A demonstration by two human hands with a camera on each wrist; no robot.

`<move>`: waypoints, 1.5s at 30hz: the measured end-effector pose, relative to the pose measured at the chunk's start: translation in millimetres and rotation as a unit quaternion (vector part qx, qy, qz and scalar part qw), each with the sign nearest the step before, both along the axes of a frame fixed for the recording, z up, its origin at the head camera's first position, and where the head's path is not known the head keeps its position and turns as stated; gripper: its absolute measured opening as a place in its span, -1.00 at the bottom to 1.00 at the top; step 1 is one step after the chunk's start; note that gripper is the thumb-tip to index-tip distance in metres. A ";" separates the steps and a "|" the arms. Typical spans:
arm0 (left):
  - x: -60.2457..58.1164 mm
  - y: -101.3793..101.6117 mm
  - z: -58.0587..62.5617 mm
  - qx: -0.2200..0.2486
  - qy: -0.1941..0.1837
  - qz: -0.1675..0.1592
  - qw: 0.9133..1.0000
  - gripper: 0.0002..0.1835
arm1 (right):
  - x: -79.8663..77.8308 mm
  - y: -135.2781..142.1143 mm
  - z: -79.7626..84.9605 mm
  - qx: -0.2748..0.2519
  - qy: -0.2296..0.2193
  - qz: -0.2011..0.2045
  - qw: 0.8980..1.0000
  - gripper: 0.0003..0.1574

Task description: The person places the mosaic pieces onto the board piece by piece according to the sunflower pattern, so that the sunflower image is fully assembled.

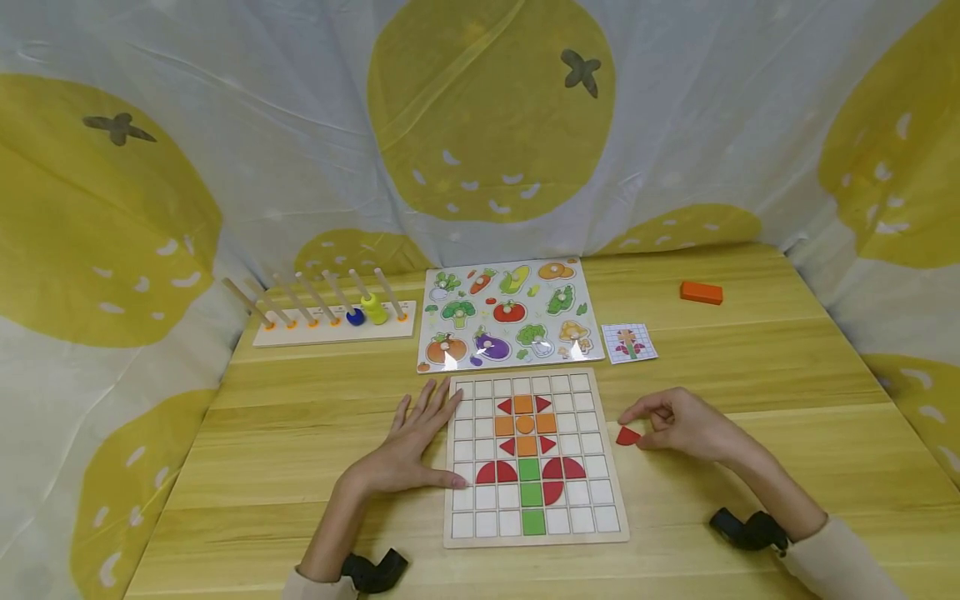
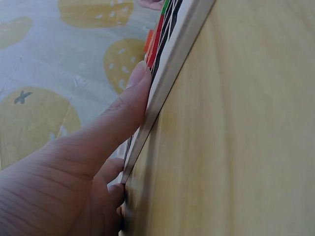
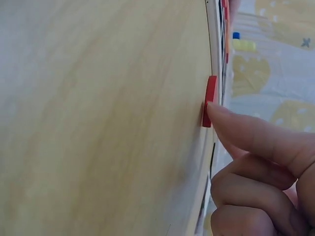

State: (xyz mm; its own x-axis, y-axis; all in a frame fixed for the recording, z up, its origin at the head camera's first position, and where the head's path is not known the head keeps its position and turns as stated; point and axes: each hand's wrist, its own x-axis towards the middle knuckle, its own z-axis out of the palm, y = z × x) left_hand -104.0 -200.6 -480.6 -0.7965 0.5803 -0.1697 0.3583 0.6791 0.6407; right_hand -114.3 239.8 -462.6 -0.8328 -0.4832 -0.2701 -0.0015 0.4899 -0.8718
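Observation:
A red quarter-circle piece (image 1: 627, 436) is pinched between thumb and forefinger of my right hand (image 1: 678, 423), just right of the grid board (image 1: 462, 525). In the right wrist view the red piece (image 3: 210, 101) shows edge-on at the fingertips. My left hand (image 1: 408, 454) rests with spread fingers on the board's left edge, its thumb lying over the rim in the left wrist view. On the board, orange squares and an orange circle (image 1: 525, 424) sit above a column of green squares (image 1: 531, 493). Red triangles flank the orange pieces, and red quarter circles (image 1: 564, 469) lie either side of the green.
Behind the board lies a vegetable puzzle (image 1: 510, 287). A small pattern card (image 1: 629, 342) is beside it. At the back left stands a peg rack (image 1: 337, 329) with blue and yellow beads. An orange block (image 1: 701, 292) lies at the back right, near the patterned curtain (image 1: 487, 125).

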 end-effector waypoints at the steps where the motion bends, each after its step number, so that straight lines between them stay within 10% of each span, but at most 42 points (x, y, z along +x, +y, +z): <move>1: 0.0 0.0 -0.1 0.000 0.000 0.000 1.000 0.34 | -0.1 -0.2 -0.1 -0.002 0.001 0.002 1.000 -0.63; 37: 0.4 0.3 1.2 -0.003 0.001 -0.002 1.000 0.32 | 2.3 -2.9 2.5 0.063 0.034 -0.051 0.996 -0.67; 45: 0.2 0.1 1.3 -0.003 0.003 -0.003 1.000 0.33 | 10.9 -41.0 18.6 0.018 0.045 -0.055 0.997 -0.68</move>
State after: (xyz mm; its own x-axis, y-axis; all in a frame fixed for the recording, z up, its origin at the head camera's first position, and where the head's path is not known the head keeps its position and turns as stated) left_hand -103.8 -200.5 -479.3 -0.7939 0.5841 -0.1691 0.3660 0.6810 0.6342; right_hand -103.3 198.8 -444.0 -0.9016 -0.3793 -0.2080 -0.0230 0.5221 -0.8525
